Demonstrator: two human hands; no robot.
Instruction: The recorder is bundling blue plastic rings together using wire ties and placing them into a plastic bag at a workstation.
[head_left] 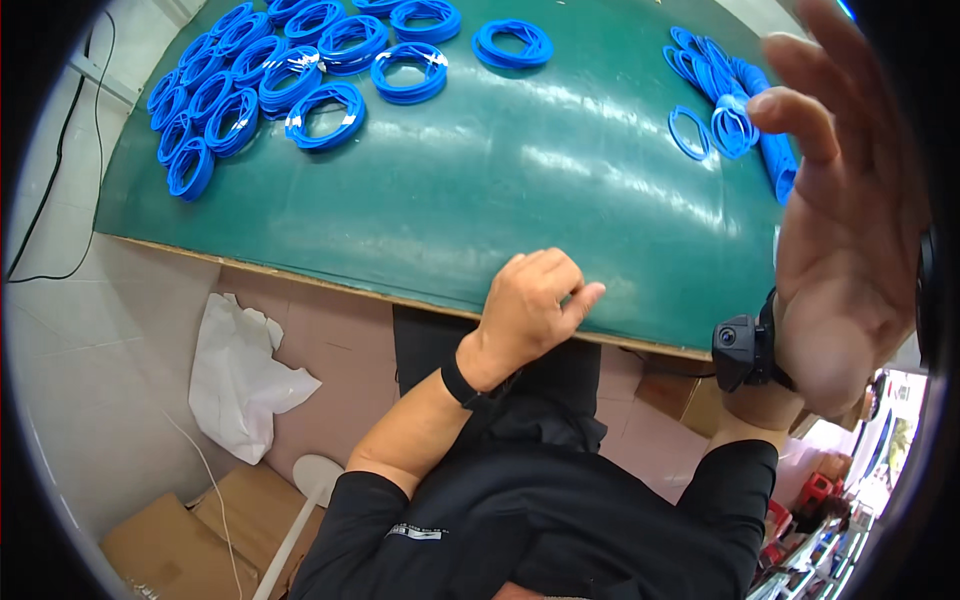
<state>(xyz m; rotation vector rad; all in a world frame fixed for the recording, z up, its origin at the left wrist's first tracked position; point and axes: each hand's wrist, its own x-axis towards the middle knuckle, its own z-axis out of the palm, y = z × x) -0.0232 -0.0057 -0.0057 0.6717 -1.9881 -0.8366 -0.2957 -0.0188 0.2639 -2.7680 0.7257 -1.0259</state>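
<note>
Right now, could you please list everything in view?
Coils: about twenty, blue, table's left and back
Bundles: several, blue, table's right
Ring: one, blue, beside bundles
Table: one, green, centre
Sheet: one, white, floor
Boxes: several, brown, floor
Pole: one, white, lower left
Cables: several, black and white, left
Unclear items: several, red, lower right
Camera: one, black, right wrist
Wristband: one, black, left wrist
Shirt: one, black, torso
Left hand: one, bare, table's near edge
Right hand: one, bare, raised right
</note>
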